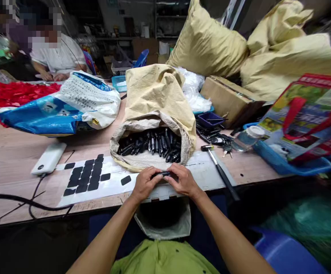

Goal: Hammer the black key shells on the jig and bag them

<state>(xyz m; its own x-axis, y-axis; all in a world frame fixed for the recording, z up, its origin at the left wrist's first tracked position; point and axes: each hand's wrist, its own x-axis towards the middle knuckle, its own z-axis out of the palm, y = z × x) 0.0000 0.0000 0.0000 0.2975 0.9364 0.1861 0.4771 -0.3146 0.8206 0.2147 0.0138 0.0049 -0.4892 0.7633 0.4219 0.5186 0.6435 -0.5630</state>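
Note:
Between my two hands, at the table's front edge, is a slim black part (163, 173) lying crosswise. My left hand (146, 183) pinches its left end, and my right hand (183, 180) closes on its right end. The fingers cover most of it, so its exact kind cannot be made out. Just beyond my hands lies a beige woven sack (156, 91) with its mouth towards me. Inside the mouth sit several similar-looking black parts (154, 142). Below the table edge, an open pale bag (165, 228) hangs in front of my lap.
Left of my hands, black rounded pads (89, 171) lie on a white sheet, near a white power bank (49, 158) with a cable. To the right are a hammer (220, 171), keys (227, 149), a jar (247, 139) and a blue tray (304, 167). A person (55, 57) sits far left.

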